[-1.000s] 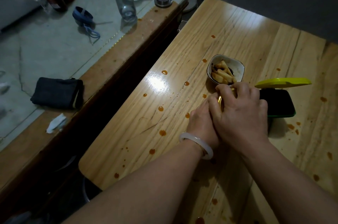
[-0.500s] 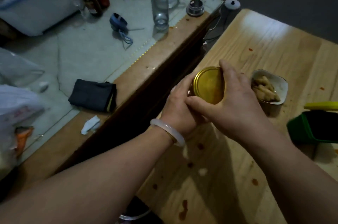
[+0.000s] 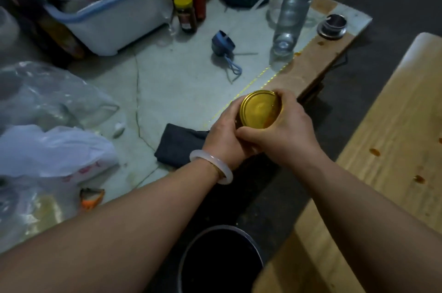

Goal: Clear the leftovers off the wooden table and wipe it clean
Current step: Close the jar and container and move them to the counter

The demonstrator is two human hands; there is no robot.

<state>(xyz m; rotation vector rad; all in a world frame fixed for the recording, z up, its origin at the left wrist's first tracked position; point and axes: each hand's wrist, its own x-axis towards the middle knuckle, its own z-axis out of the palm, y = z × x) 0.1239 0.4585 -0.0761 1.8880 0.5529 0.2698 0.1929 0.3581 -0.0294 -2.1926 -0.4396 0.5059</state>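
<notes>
From the head view, both hands hold a jar point(image 3: 260, 117) up in the air. It rests on nothing. The left hand point(image 3: 222, 139) wraps around the jar under its gold lid point(image 3: 256, 104), I think to stop the jar from turning. The right hand point(image 3: 284, 130) curls its fingers around the edge of the lid. It looks like it is twisting the lid tight so nothing spills when the jar is put away.

To the right of the jar is the wooden surface point(image 3: 382, 111). It has brown sauce spots point(image 3: 374, 152) on it, so it is not wiped yet. Below the jar, close to the person, is a dark round bin point(image 3: 220, 261). Just left of the jar, a folded cloth point(image 3: 178, 147) lies on the grey surface point(image 3: 181, 84). It may be there for wiping. Behind the jar stands a clear bottle point(image 3: 287, 29).
</notes>
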